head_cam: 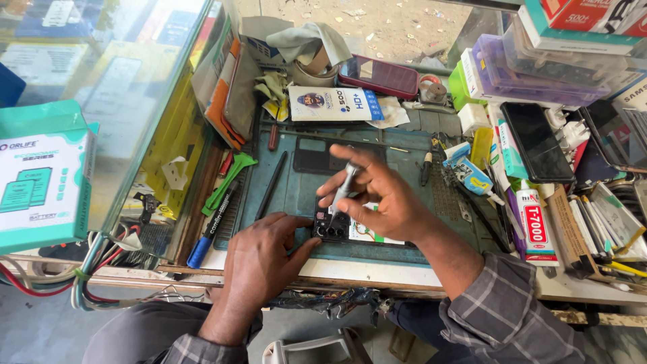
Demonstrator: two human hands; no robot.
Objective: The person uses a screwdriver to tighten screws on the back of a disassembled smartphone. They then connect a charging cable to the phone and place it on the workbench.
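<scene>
Left hand [259,259] nearest, laid flat, thumb and fingers pinning the near end of the phone [337,227] to the mat [300,192]. Phone open, back up, camera block toward the left hand, lying at the mat's near edge, close to the bench lip. Right hand [381,199] above it, fingers pinching a screwdriver [344,191] held nearly upright, tip down on the phone near the camera block. Exact screw under the tip too small to tell.

Risks, as judged:
- Tip slipping off the screw head under side pressure; possible gouge on the board or a camera lens beside it.
- Phone close to the bench lip; a slackened left hand could let it slide off.
- Loose screws easily lost on a crowded mat.

Left of the mat: blue pen [205,237], green pry tools [226,180], black spudger [271,185]. Right of it: glue tube [536,229], tweezers and small tools. Farther: dark phone [537,141] face up, white box [335,103], red phone [379,76], tape roll [313,71] under a cloth, purple trays [539,71] at the far right.
</scene>
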